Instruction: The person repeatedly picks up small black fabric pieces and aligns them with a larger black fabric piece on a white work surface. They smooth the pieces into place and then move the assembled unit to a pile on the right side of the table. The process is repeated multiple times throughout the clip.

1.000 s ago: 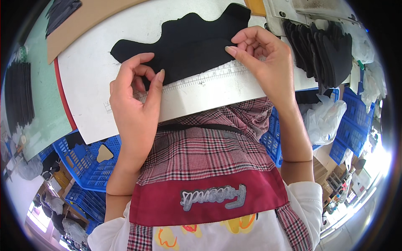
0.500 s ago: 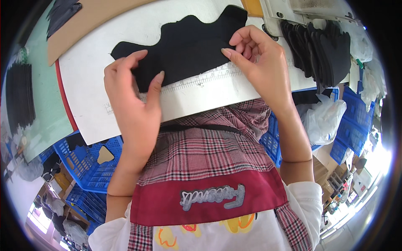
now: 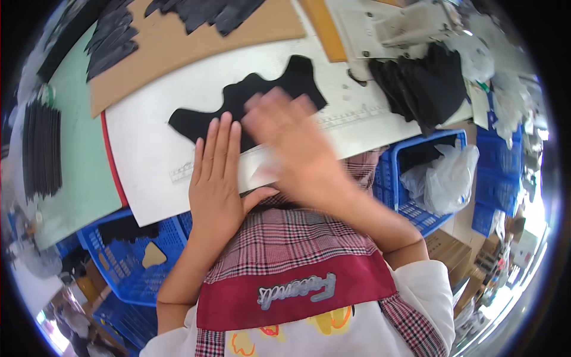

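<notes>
A black cut fabric piece (image 3: 256,86) with a wavy far edge lies flat on the white tabletop (image 3: 146,160). My left hand (image 3: 217,160) rests palm down, its stretched fingertips on the near left part of the piece. Over the middle of the fabric is my right hand (image 3: 291,137), blurred by motion, fingers extended and nothing seen in them. Between them they cover much of the fabric's near edge. A printed ruler scale (image 3: 351,116) runs along the table by that edge.
Dark cut pieces (image 3: 208,12) lie on a brown board (image 3: 178,53) at the back. A black stack (image 3: 425,83) sits right, beside a sewing machine (image 3: 410,24). Blue baskets (image 3: 122,256) flank me, the right one holding a plastic bag (image 3: 452,178). Black strips (image 3: 41,152) lie far left.
Both hands have gone from pinching near the fabric's ends to lying flatter on it. My right hand has swept left toward the middle. The view has shifted, showing more of the back.
</notes>
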Demonstrator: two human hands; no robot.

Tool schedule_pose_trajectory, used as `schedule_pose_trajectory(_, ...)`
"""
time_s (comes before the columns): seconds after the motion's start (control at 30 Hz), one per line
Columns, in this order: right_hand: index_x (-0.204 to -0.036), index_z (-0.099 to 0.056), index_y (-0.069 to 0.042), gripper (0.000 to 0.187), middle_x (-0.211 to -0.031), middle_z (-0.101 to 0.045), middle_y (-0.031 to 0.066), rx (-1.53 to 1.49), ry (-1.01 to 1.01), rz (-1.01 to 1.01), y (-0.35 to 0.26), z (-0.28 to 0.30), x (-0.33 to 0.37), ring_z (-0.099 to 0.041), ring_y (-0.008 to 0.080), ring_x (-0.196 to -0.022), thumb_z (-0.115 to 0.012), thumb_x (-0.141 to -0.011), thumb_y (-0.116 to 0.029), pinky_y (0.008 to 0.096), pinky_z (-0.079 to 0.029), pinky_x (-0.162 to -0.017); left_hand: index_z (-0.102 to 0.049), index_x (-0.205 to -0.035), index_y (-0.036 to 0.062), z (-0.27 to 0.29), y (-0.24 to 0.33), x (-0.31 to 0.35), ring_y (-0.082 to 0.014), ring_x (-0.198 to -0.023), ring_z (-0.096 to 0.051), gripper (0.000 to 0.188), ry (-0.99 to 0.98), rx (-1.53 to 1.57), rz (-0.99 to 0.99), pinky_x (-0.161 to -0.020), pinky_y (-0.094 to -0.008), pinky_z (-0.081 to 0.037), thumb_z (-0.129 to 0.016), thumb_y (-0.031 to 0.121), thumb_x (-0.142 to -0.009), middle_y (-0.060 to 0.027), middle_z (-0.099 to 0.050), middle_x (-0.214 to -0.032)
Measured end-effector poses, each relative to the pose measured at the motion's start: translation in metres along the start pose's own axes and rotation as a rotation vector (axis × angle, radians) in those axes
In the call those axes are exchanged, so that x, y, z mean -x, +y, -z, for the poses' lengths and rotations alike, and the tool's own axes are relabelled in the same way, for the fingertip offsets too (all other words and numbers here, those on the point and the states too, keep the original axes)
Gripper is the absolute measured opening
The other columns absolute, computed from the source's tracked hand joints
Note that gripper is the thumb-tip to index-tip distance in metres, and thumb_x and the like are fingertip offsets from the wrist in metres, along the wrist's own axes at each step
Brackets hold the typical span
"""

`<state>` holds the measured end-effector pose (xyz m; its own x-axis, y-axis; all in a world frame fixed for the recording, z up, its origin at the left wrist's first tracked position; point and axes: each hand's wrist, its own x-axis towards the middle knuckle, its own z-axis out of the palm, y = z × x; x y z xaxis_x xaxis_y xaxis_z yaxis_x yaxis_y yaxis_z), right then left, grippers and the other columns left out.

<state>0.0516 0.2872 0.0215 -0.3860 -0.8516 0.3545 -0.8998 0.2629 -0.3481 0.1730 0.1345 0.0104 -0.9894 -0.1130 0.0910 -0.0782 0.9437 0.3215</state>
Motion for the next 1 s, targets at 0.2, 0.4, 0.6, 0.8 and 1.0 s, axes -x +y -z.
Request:
schedule_pose_trajectory(0.2, -0.133, -0.05, 0.005, 0.065, -0.139, -0.052, 0.0204, 0.176, 0.051, -0.289, 0.029, 0.019, 0.032, -0.045, 0.0316, -0.134, -0.065, -0.087, -0.038, 0.0442, -0.031, -0.114, -0.029, -0.147, -0.0054, 0.004, 0.009, -0.003, -0.0378, -0.144, -0.027, 0.11, 0.046, 0.022, -0.022, -0.117, -0.0497, -0.024, -0.075, 0.053, -0.066, -0.0214, -0.029, -0.155)
schedule_pose_trajectory(0.4, -0.115, -0.066, -0.001, 0.037, -0.126, -0.062, 0.0167, 0.312, 0.514, -0.445, 0.074, 0.114, 0.072, -0.06, 0.034, -0.116, -0.074, -0.082, -0.015, 0.0391, -0.049, -0.096, -0.042, -0.132, -0.0098, -0.01, 0.027, 0.009, -0.0414, -0.137, -0.036, 0.084, 0.14, 0.081, -0.042, -0.111, -0.0486, -0.036, -0.081, 0.031, -0.07, -0.0246, -0.038, -0.147)
schedule_pose_trajectory(0.6, -0.104, -0.07, -0.001, 0.029, -0.114, -0.069, 0.0144, 0.426, 0.516, -0.646, 0.117, 0.13, 0.084, -0.065, 0.0329, -0.104, -0.076, -0.082, -0.018, 0.0387, -0.051, -0.09, -0.037, -0.147, 0.0043, -0.005, 0.064, -0.044, -0.0318, -0.14, -0.034, 0.088, -0.065, -0.129, -0.348, -0.116, -0.043, -0.027, -0.073, 0.037, -0.073, -0.0116, -0.035, -0.153)
schedule_pose_trajectory(0.8, -0.123, -0.063, -0.003, 0.044, -0.125, -0.062, 0.0164, 0.427, 0.242, -0.574, 0.124, 0.148, 0.09, -0.059, 0.0336, -0.117, -0.058, -0.079, 0.002, 0.039, -0.045, -0.1, -0.041, -0.143, 0.002, -0.022, 0.055, -0.04, -0.0289, -0.128, -0.047, 0.072, -0.006, -0.143, -0.461, -0.101, -0.0374, -0.04, -0.064, 0.024, -0.079, -0.0146, -0.044, -0.145)
schedule_pose_trajectory(1.0, -0.12, -0.065, 0.003, 0.031, -0.116, -0.068, 0.0163, 0.588, 0.547, -0.24, 0.061, 0.143, 0.071, -0.065, 0.0313, -0.106, -0.056, -0.091, 0.006, 0.0401, -0.05, -0.093, -0.061, -0.126, 0.0107, 0.098, -0.028, -0.026, -0.0251, -0.118, -0.055, 0.042, 0.413, -0.257, -0.197, -0.101, -0.0385, -0.042, -0.051, 0.009, -0.085, -0.0074, -0.061, -0.126)
